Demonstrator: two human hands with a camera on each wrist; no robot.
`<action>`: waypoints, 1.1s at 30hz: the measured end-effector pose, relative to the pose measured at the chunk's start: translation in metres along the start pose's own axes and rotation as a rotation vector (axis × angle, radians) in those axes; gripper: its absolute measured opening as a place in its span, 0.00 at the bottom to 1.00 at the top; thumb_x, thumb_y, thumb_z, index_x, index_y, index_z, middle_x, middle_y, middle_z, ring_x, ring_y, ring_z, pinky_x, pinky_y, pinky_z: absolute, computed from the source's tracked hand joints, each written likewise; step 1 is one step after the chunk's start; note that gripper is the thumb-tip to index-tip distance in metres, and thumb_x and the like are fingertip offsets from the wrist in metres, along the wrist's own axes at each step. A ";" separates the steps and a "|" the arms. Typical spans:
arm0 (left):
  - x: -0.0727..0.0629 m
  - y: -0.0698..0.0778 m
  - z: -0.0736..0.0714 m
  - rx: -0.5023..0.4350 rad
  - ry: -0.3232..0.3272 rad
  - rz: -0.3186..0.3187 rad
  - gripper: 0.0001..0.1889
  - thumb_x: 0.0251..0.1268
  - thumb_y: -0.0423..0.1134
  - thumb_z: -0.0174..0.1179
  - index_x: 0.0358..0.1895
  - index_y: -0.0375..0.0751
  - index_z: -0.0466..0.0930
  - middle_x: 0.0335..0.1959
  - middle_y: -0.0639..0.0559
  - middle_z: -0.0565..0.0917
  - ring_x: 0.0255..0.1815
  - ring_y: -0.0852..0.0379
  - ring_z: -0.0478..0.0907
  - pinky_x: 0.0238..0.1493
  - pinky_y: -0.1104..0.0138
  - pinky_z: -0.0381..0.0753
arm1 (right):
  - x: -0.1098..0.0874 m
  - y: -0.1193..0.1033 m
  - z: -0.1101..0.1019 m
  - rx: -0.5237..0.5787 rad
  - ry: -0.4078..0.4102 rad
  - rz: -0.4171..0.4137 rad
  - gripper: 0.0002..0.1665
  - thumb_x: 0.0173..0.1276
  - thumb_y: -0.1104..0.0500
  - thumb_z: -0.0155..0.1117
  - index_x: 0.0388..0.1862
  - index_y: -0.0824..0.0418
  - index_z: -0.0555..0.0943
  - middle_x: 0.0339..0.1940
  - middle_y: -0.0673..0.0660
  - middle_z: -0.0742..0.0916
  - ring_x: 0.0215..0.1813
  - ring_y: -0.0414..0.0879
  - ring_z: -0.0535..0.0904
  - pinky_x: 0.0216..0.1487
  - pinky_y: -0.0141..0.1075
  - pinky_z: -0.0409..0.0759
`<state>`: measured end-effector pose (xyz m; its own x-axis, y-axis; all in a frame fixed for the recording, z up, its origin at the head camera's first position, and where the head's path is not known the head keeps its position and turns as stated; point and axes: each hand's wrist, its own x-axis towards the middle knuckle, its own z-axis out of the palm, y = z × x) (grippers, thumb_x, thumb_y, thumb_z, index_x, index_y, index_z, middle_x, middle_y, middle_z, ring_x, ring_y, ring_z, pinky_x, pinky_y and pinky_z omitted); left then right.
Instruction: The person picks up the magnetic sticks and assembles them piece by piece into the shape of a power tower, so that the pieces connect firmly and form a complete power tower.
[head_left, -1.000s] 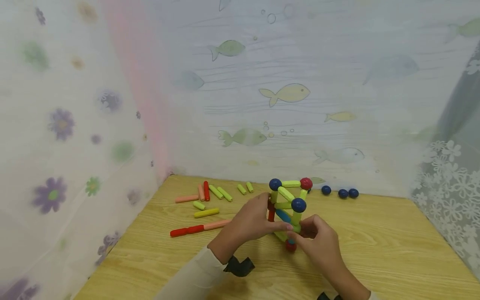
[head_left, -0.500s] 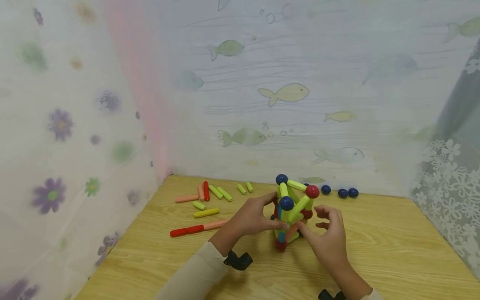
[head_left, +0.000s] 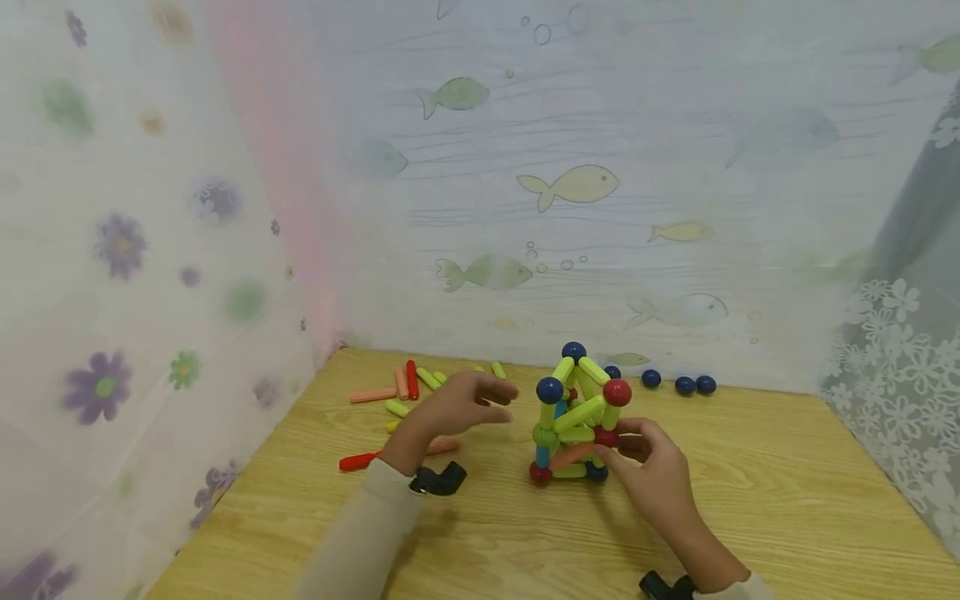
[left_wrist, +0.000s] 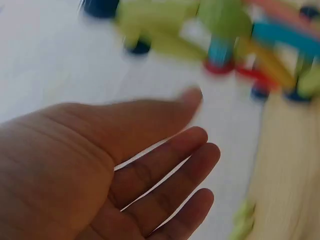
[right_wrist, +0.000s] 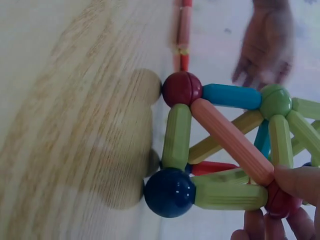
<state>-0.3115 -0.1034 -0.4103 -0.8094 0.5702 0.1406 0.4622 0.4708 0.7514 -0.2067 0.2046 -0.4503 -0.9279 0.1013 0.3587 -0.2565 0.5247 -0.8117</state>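
A frame of magnetic rods and balls (head_left: 581, 412) stands upright on the table, built from yellow-green, blue and salmon rods with blue, red and green balls. My right hand (head_left: 651, 477) pinches a red ball (right_wrist: 282, 201) at mid-height on its right side, thumb on one side and fingers on the other. Left of the frame, my left hand (head_left: 447, 410) hovers apart from it with fingers loosely extended and nothing in them. In the left wrist view, the frame's green ball (left_wrist: 224, 19) is blurred above the thumb.
Loose yellow-green, red and salmon rods lie at the back left, partly hidden behind the left hand; one red rod (head_left: 360, 461) lies nearer. Several blue balls (head_left: 651, 378) sit along the back edge. Patterned curtains (head_left: 480, 208) hang behind the table (head_left: 787, 483).
The frame has been turned, so its salmon rod and red balls now face me. My left hand has let go and moved left; my right hand has come to grip the red ball.
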 end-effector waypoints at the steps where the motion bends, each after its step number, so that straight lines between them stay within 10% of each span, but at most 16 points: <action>1: -0.003 -0.012 -0.010 -0.010 0.036 -0.020 0.19 0.72 0.41 0.67 0.63 0.44 0.84 0.59 0.49 0.86 0.59 0.51 0.84 0.60 0.55 0.83 | 0.000 0.000 0.000 0.000 0.001 -0.001 0.25 0.67 0.51 0.77 0.57 0.61 0.81 0.54 0.58 0.87 0.53 0.52 0.88 0.51 0.27 0.84; 9: -0.049 -0.103 -0.067 -0.115 0.355 -0.314 0.10 0.73 0.31 0.63 0.52 0.38 0.88 0.54 0.39 0.87 0.56 0.44 0.83 0.59 0.50 0.82 | 0.001 -0.002 0.003 0.010 -0.004 -0.013 0.24 0.65 0.52 0.78 0.55 0.61 0.81 0.53 0.57 0.88 0.52 0.50 0.88 0.52 0.33 0.86; 15: -0.071 -0.123 -0.067 -0.131 0.396 -0.431 0.16 0.71 0.28 0.57 0.57 0.42 0.87 0.58 0.41 0.84 0.57 0.44 0.81 0.52 0.55 0.83 | 0.001 0.000 0.003 0.002 -0.004 -0.011 0.23 0.66 0.52 0.78 0.54 0.59 0.81 0.52 0.56 0.87 0.51 0.49 0.88 0.52 0.34 0.86; 24: -0.066 -0.121 -0.065 -0.133 0.354 -0.507 0.13 0.67 0.29 0.66 0.53 0.41 0.89 0.53 0.41 0.85 0.43 0.48 0.79 0.39 0.61 0.81 | -0.001 0.000 0.003 0.027 -0.010 0.006 0.22 0.66 0.52 0.78 0.54 0.60 0.82 0.52 0.56 0.88 0.51 0.49 0.88 0.52 0.34 0.86; 28: -0.054 -0.105 -0.070 -0.034 0.336 -0.386 0.12 0.69 0.35 0.69 0.53 0.42 0.90 0.51 0.43 0.87 0.48 0.45 0.83 0.49 0.53 0.84 | 0.000 0.000 0.003 0.029 -0.009 0.001 0.22 0.66 0.53 0.78 0.54 0.60 0.82 0.52 0.56 0.88 0.51 0.49 0.88 0.51 0.33 0.86; 33: -0.030 -0.046 -0.063 -0.056 0.363 -0.170 0.14 0.71 0.42 0.68 0.57 0.46 0.88 0.52 0.47 0.89 0.50 0.48 0.86 0.53 0.49 0.85 | 0.000 0.001 0.003 0.027 -0.003 -0.017 0.22 0.66 0.54 0.78 0.53 0.60 0.82 0.52 0.57 0.88 0.51 0.50 0.88 0.50 0.30 0.86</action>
<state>-0.3313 -0.1852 -0.4086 -0.9527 0.2078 0.2218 0.2980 0.4951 0.8161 -0.2073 0.2026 -0.4520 -0.9241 0.0899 0.3714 -0.2796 0.5035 -0.8175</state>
